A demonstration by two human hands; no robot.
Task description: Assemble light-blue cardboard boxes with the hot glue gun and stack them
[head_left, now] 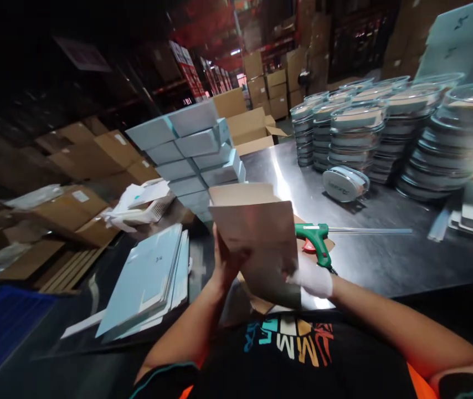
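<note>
A brown cardboard piece (pixel 257 233), folded or box-like with a second panel behind its top edge, is held upright in front of my body. My left hand (pixel 226 263) grips its left side, fingers partly behind it and blurred. On the right side, my right hand (pixel 313 277), in a white glove, closes on its lower edge. Just beyond that hand lies a green glue gun (pixel 322 244) with a red trigger and a long clear glue stick (pixel 369 230) out of its back. More brown cardboard shows beneath the held piece.
Light blue boxes (pixel 195 138) are stacked behind the cardboard. Flat light blue sheets (pixel 145 271) lie at left. Several stacks of clear-lidded oval containers (pixel 356 133) stand at back right, with one oval container (pixel 344 184) on its side on the metal table (pixel 386 255).
</note>
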